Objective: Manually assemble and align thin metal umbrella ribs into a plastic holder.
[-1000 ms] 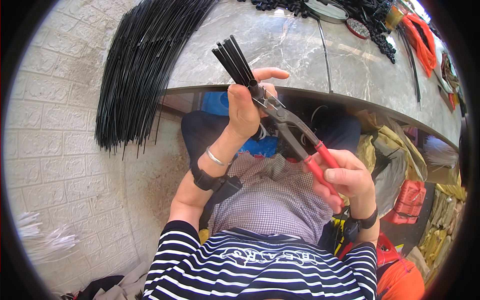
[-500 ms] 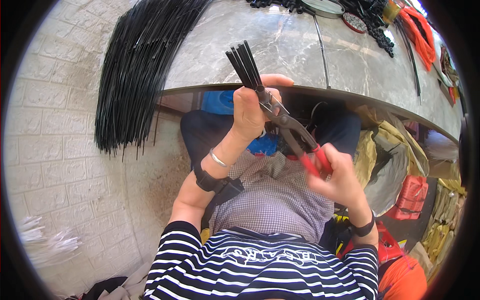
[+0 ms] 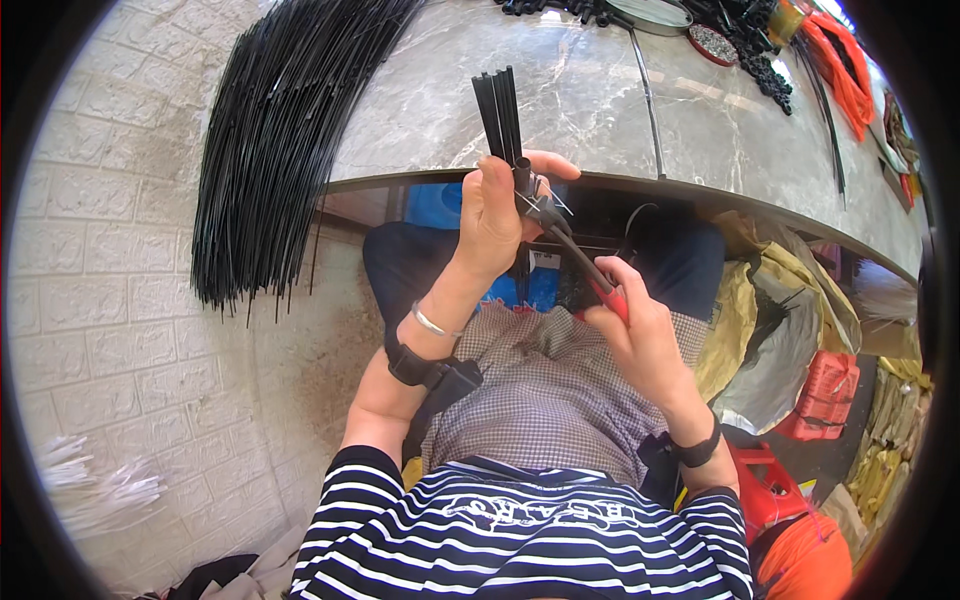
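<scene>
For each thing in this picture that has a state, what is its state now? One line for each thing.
Left hand: closed around a small bundle of black rods.
Bundle of black rods: held upright, tips fanned slightly.
Right hand: squeezing the red handles.
Pliers: jaws closed at the base of the bundle.
Large pile of black rods: lying on the marble counter, ends hanging over its edge.

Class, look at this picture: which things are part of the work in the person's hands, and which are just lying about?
In use:
left hand
small bunch of black strips
right hand
red-handled pliers

Lying about:
big bundle of black strips
stone counter
orange cloth
red crate
</scene>
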The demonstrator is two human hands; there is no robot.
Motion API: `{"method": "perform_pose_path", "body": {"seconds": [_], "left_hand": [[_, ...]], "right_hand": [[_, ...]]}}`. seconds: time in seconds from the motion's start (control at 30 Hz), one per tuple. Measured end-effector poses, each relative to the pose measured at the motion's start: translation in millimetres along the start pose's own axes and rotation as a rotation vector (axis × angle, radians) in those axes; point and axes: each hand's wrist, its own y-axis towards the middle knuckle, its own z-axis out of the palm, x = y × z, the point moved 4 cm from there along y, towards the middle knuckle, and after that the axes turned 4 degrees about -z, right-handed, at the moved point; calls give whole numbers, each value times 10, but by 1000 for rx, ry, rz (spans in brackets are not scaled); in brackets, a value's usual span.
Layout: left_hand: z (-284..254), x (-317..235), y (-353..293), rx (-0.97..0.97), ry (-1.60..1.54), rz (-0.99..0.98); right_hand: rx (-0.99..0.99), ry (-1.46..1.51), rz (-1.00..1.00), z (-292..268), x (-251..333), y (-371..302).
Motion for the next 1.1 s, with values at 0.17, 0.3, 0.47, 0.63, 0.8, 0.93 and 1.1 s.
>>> {"method": "perform_pose_path", "body": {"seconds": [0.17,0.3,0.47,0.63,0.8,0.93,1.1], "left_hand": [[-28,-24,46,83,33,79],[-55,44,-11,161,35,77],[13,11,-52,95,75,66],[23,-6,-20,112,60,78],[1,47,29,83,-18,77],[45,62,11,141,8,112],[59,-52,-1,97,62,110]], "right_hand": [[272,553,308,24,-67,-164],[668,1427,249,-50,48,-120],[-9,-319,-117,-290,165,-37],[169,-83,48,-305,157,-95],[284,532,244,-199,-1,-199],[516,1425,397,-93,-73,-239],[14,-139,-80,-390,251,-75]]}}
